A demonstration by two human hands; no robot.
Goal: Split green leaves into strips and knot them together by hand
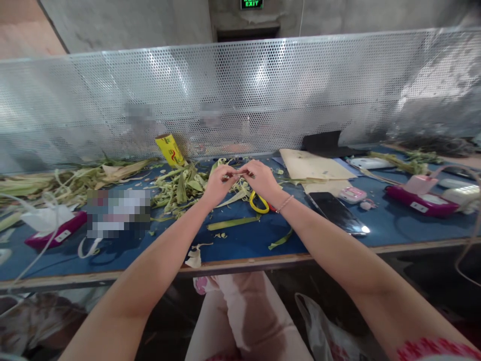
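Where hands (240,176) meet (blue table (240,240))

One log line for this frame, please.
left hand + right hand: pinching thin strip together | above leaf scraps | yellow scissors below | blue table

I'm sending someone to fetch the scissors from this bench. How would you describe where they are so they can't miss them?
On the blue table, look just in front of the perforated metal screen, where the right hand and left hand meet. The scissors lie right under the right wrist, beside the green leaf scraps; their bright yellow loop handles stand out.
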